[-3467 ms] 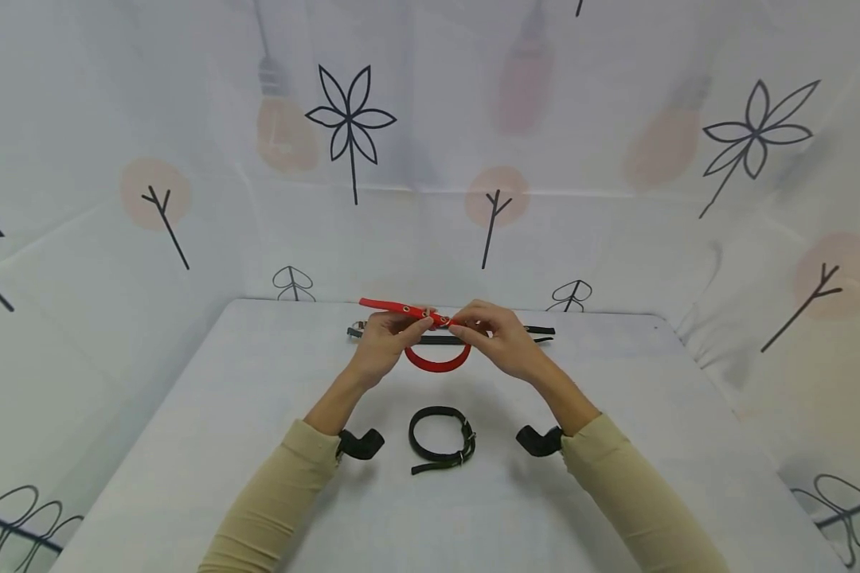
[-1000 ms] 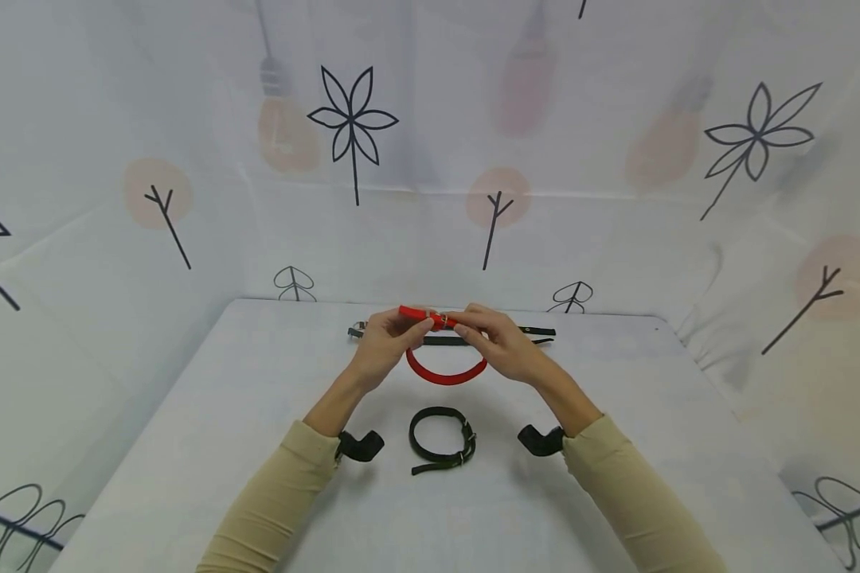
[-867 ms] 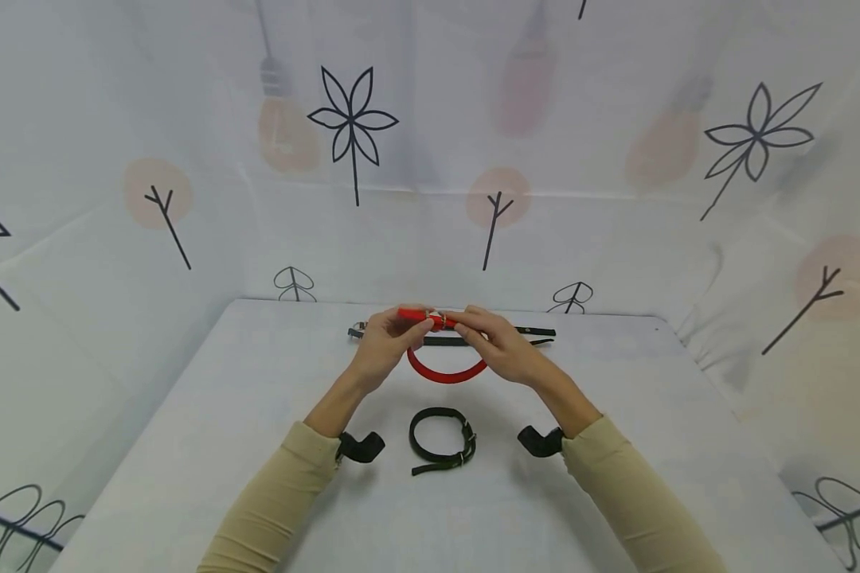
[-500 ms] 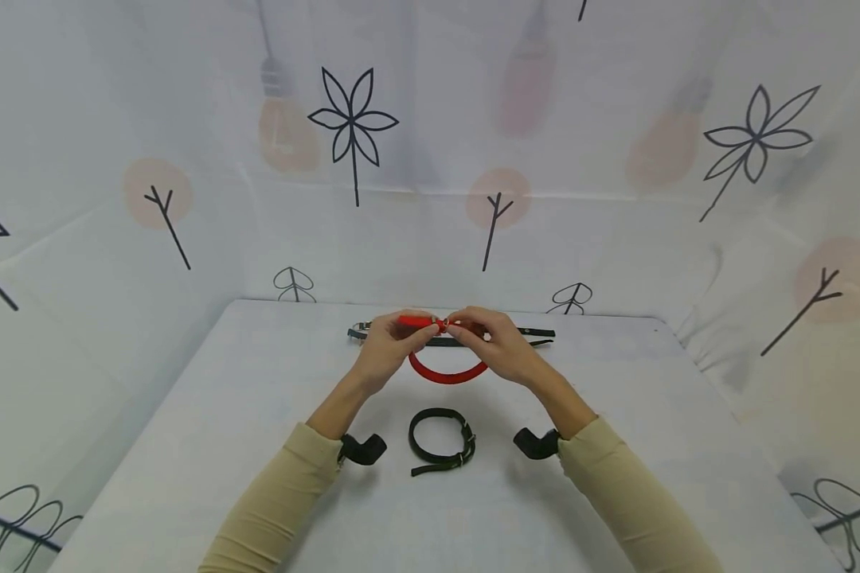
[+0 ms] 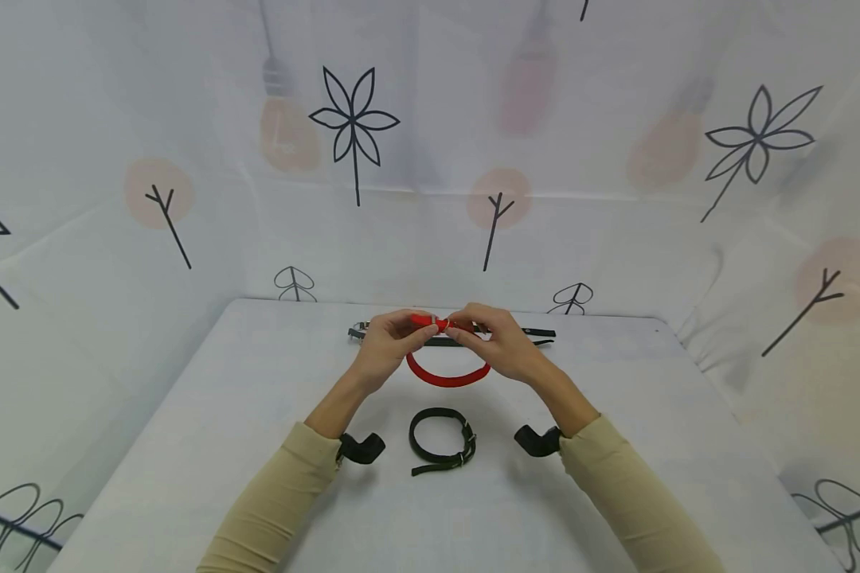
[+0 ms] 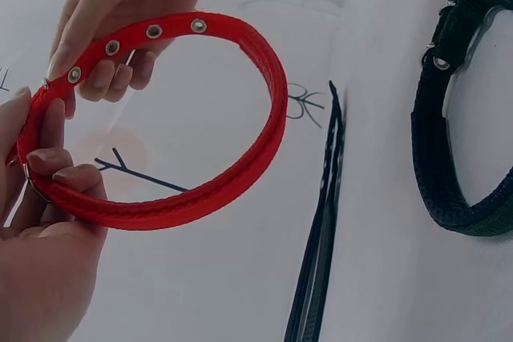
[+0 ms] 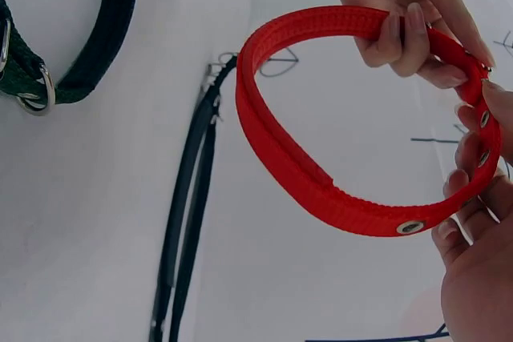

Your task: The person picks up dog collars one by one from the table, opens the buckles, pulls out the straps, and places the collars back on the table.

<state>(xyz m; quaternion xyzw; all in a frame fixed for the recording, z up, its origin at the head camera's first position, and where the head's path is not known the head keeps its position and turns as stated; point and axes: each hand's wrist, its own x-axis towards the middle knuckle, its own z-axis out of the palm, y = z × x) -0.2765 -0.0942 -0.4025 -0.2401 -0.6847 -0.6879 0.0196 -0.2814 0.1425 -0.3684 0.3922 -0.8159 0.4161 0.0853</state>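
A red collar (image 5: 447,381) with metal eyelets is held up above the back part of the table, closed into a loop that hangs below both hands. My left hand (image 5: 383,342) pinches it at the buckle, which the fingers partly cover in the left wrist view. My right hand (image 5: 500,341) grips the eyelet strap just beside it, thumb and fingertips close to the left ones. Along the strap, several eyelets (image 6: 154,31) show bare. Nearer on the table lies a dark green collar (image 5: 423,454), buckled in a loop with its tail sticking out.
Behind the hands, dark straps (image 5: 539,332) lie side by side across the back of the white table (image 5: 258,477), partly hidden by the hands. A patterned white cloth (image 5: 430,239) hangs around the table. Each wrist wears a black camera mount (image 5: 361,448).
The red strap's free end, which stuck out far to the left, now shows only shortly by the left fingers. The hanging loop looks wider and lower. The green collar stays put.
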